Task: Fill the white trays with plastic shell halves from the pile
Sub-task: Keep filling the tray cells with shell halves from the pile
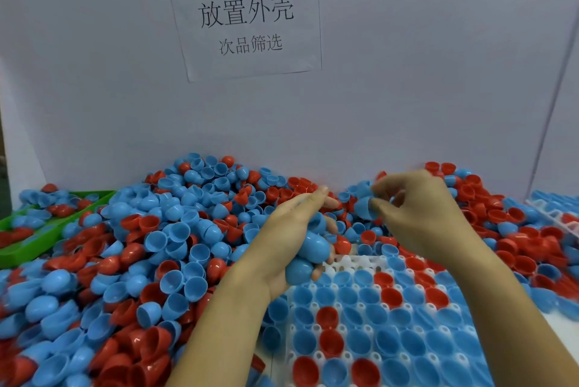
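Centrally, a white moulded plastic tray [354,264] lies near the viewer, most sockets holding blue or red shell halves. Above its far edge, the left hand [294,230] cradles several blue plastic shell halves [308,253]; the right hand [419,214] pinches one blue shell half [363,208]. A loose pile of red and blue shell halves [163,242] surrounds them.

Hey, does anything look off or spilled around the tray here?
Yes: loose shells from the pile have spilled into the green tray at left, and they crowd over the white tray's far edge, hiding some sockets.
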